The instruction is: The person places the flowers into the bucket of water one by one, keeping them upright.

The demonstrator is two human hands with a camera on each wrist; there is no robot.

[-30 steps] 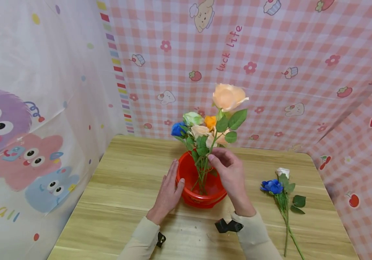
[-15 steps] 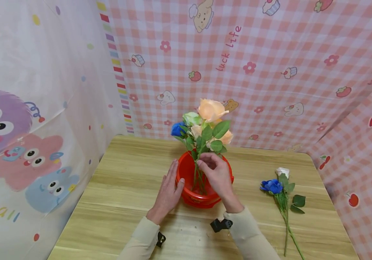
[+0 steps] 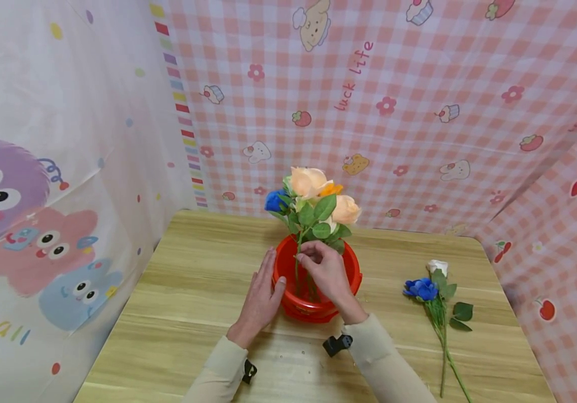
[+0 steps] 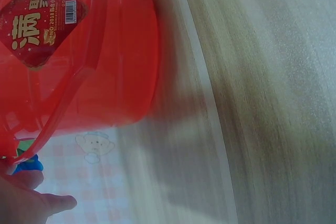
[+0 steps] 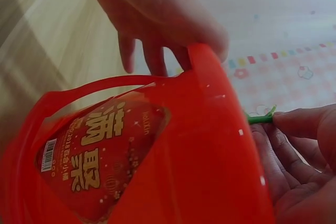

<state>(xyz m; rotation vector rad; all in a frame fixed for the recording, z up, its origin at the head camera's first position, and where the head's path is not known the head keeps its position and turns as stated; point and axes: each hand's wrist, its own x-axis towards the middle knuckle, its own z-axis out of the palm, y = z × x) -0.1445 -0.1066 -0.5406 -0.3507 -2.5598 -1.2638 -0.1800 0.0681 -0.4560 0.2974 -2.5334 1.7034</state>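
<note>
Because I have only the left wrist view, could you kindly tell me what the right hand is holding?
Observer: The right hand pinches the stem of a peach rose.
Operator: Thank you; does any flower lie outside the red bucket?
Observer: Yes, a blue flower and a white flower lie on the table, to the right of the red bucket.
Operator: Does any other colour show near the peach rose, please?
Observer: Yes, an orange bloom shows beside it.

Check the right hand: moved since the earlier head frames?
Yes. In the head view, the right hand has shifted left across the red plastic bucket, which stays put, bringing it closer to the left hand.
</note>
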